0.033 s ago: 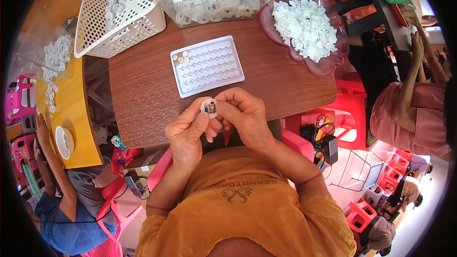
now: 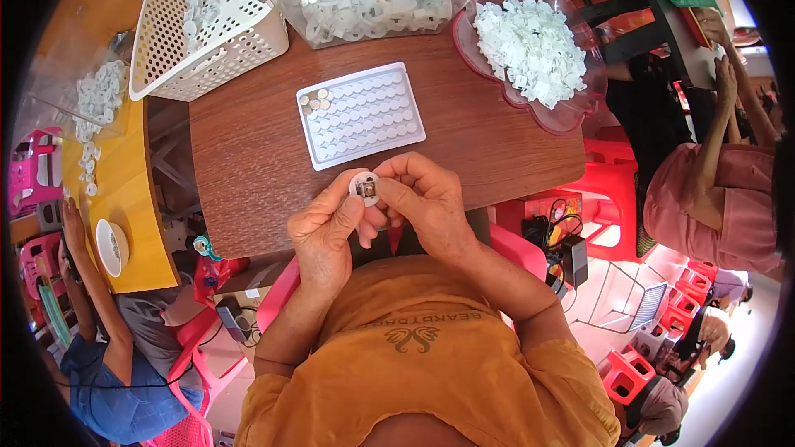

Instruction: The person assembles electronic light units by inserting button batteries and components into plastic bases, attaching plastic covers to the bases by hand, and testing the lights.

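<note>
A: Please, where is the round white piece (image 2: 364, 186)?
B: It is in the centre of the frame, above the near edge of the brown table (image 2: 248, 153). A dark, metal-looking part sits in its middle.
A: And the left hand (image 2: 321, 228)?
B: It is nearly closed. The thumb and the bent fingers hold the piece at its left side.
A: What does the right hand (image 2: 432, 203) do?
B: It is closed also, with thumb and forefinger pinching the right edge. If a smaller part is between these fingers, I cannot tell.
A: Which things are around?
B: Just above the hands lies a white tray (image 2: 373, 151), with a few metal discs (image 2: 323, 104) at its upper left corner. At the top of the frame stands a clear bin (image 2: 286, 10) of white pieces, beside a perforated basket (image 2: 207, 72) at the upper left. A pink-rimmed bowl (image 2: 571, 121), at the upper right, contains many small white parts (image 2: 530, 50).
</note>
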{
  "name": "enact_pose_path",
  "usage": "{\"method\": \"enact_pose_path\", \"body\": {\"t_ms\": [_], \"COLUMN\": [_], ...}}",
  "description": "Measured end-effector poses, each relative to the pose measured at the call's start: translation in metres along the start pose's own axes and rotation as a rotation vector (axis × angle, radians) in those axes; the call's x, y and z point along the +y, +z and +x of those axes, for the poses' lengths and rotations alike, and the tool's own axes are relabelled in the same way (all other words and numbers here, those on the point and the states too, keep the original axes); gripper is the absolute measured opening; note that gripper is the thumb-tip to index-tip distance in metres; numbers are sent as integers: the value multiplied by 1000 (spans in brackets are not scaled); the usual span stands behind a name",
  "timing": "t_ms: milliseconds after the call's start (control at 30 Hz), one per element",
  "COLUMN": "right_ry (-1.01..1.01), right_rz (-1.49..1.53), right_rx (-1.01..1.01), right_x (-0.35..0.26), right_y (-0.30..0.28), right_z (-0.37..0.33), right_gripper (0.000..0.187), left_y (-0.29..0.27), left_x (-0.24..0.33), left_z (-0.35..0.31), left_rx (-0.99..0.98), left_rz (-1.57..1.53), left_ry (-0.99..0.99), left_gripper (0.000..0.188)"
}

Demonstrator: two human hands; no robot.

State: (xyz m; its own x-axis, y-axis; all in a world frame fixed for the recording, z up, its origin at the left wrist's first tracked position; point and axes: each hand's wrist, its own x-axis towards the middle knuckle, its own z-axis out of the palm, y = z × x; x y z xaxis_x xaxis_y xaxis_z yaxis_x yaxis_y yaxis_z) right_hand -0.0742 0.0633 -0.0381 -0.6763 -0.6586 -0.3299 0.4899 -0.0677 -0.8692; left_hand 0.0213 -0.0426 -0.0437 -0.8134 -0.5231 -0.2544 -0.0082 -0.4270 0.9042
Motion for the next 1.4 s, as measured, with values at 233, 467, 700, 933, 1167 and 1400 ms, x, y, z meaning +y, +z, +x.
{"method": "enact_pose_path", "body": {"t_ms": [233, 467, 700, 933, 1167, 1400], "right_ry": [-12, -66, -25, -14, -27, -31], "right_rz": [-66, 6, 3, 25, -26, -48], "right_rx": [5, 86, 84, 17, -28, -2], "right_x": [0, 11, 11, 7, 4, 6], "right_y": [2, 6, 5, 2, 3, 3], "right_z": [2, 2, 4, 1, 0, 1], "right_gripper": [8, 9, 8, 10, 10, 9], "left_y": [0, 2, -4, -5, -6, -5], "left_x": [-4, -9, -11, -3, -3, -5], "left_z": [-2, -4, -3, 1, -2, -3], "left_rx": [8, 7, -3, -11, -1, -20], "left_rz": [-6, 16, -4, -66, -31, 12], "left_ry": [-5, 40, 33, -14, -15, 26], "left_gripper": [31, 31, 32, 31, 30, 29]}}
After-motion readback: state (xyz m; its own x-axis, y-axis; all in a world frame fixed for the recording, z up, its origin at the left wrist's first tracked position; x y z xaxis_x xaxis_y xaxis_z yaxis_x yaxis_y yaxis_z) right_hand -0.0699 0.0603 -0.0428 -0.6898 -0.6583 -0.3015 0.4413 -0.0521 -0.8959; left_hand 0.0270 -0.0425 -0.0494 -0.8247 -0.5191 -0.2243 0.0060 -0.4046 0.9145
